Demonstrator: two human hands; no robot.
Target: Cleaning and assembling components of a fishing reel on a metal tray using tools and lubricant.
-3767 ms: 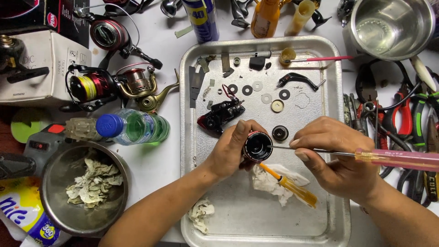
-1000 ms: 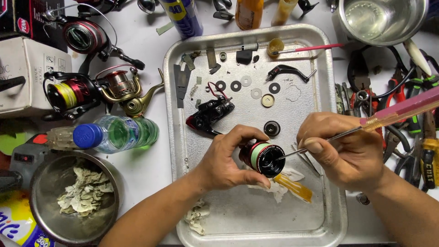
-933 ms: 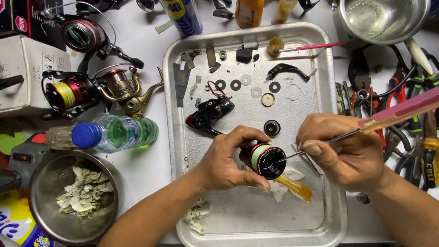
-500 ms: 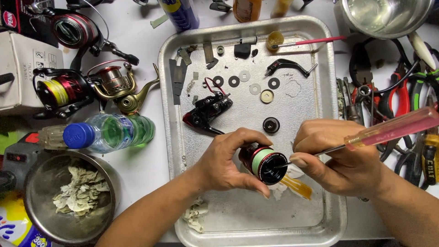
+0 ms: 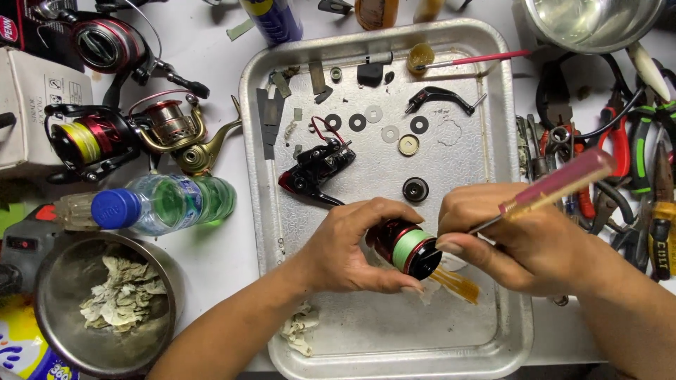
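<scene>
Spool (image 5: 410, 248) rolled sideways; left hand (image 5: 355, 246) clasps it, right hand (image 5: 524, 243) pinches screwdriver (image 5: 553, 186). Keep tip steady over tray (image 5: 493, 91).

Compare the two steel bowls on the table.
The left bowl sits near the left hand's forearm and holds crumpled paper scraps. The top-right bowl holds clear liquid, is shinier, and is cut off by the frame. Both are round metal and stand outside the tray.

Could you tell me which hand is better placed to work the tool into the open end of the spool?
The right hand: it already holds the screwdriver, tip at the spool, which the left hand steadies.
</scene>
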